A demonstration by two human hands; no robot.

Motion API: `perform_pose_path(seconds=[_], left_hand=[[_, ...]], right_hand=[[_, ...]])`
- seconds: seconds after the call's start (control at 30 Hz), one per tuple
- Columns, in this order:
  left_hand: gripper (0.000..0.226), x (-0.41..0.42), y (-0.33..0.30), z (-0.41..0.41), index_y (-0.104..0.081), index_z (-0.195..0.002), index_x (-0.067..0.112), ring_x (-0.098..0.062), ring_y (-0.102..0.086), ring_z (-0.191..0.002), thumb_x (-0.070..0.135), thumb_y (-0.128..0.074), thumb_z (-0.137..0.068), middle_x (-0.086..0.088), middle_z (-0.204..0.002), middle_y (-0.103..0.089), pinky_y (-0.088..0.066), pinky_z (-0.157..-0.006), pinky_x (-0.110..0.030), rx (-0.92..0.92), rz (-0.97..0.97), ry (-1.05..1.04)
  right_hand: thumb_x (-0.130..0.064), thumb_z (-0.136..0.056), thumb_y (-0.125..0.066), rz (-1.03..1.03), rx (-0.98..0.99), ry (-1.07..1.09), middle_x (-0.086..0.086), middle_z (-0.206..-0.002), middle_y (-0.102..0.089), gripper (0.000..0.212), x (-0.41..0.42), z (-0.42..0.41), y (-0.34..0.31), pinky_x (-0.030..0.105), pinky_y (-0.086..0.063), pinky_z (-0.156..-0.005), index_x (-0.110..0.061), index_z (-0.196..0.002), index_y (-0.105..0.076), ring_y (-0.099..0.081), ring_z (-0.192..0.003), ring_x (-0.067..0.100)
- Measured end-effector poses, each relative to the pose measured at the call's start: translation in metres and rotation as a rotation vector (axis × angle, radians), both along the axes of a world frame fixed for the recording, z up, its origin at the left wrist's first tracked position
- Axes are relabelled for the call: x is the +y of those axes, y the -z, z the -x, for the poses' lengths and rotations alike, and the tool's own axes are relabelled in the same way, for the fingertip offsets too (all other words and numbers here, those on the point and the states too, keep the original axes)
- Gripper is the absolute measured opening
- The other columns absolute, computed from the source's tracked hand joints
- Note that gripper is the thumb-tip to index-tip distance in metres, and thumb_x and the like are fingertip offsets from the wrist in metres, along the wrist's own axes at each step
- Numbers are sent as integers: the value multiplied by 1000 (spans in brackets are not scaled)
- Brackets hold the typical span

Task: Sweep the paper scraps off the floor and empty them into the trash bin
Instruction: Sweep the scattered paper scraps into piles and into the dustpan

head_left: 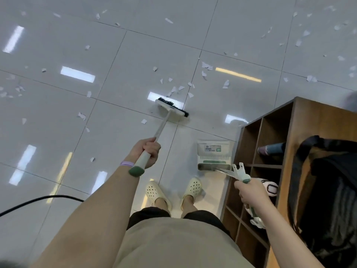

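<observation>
My left hand (146,151) grips the pale handle of a broom, near its green end cap. The broom head (172,109), white with black bristles, rests on the floor ahead of me. Just beyond the bristles lies a loose cluster of white paper scraps (179,88); more scraps are strewn across the glossy tiles on all sides. My right hand (251,192) holds the top of the dustpan's handle. The white and green dustpan (214,155) stands on the floor in front of my right foot, close to the shelf. No trash bin is in view.
A brown wooden cubby shelf (289,136) stands at my right, with a black bag (332,190) on top and small items in its compartments. A black cable (42,200) runs across the floor at the lower left. My feet in pale clogs (173,192) stand between broom and shelf.
</observation>
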State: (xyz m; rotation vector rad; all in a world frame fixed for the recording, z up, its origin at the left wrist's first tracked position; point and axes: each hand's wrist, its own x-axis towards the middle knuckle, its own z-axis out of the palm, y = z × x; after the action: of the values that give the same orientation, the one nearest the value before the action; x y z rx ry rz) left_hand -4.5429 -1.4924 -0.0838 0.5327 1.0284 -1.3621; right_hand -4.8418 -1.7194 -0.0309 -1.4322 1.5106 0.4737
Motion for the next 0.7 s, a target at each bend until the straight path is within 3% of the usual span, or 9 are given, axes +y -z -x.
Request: perform_pose_path(seconds=[0.23,0.33,0.43,0.6,0.7], left_hand=[[49,113,-47,-57,-42,-70,13,-10,-42,-33,-15,-81,-64,3,-52,-40,-38,-33,-21,-41,156,-98],[33,175,-65,-68,-43,-67,12,-8,-39,-32,8,-70,-85,5,-51,-38,-36,-31,-18,-70,-14,-115],[40,235,-66,-63,-39,-64,16,-7,-37,-29,29,-48,-100,5,-48,-36,-33,-28,-16,-81,-197,-98],[35,296,-64,-52,-34,-69,18,-8,-33,-25,23,-46,-102,3,-44,-34,-26,-28,-9,-116,-454,-103],[30,306,-61,-52,-35,-73,16,-9,-33,-24,17,-45,-102,2,-43,-35,-27,-29,-8,-136,-580,-168]], right_hand=[[-10,-87,-58,-35,-66,-91,8,-59,-46,8,61,-89,-7,27,-35,-44,-2,-89,-59,-38,-47,18],[-10,-87,-56,-49,-103,-172,7,-57,-42,8,95,-126,-5,26,-31,-44,-3,-87,-58,-34,-46,17],[-13,-87,-56,-17,-130,-279,9,-58,-44,15,124,-163,-3,27,-31,-44,1,-87,-62,-37,-46,18],[-13,-86,-56,17,-135,-497,6,-58,-47,15,160,-224,-2,23,-30,-41,-11,-71,-53,-38,-42,19],[-13,-87,-55,16,-130,-616,5,-60,-49,11,174,-259,5,21,-30,-38,-11,-76,-54,-41,-44,18]])
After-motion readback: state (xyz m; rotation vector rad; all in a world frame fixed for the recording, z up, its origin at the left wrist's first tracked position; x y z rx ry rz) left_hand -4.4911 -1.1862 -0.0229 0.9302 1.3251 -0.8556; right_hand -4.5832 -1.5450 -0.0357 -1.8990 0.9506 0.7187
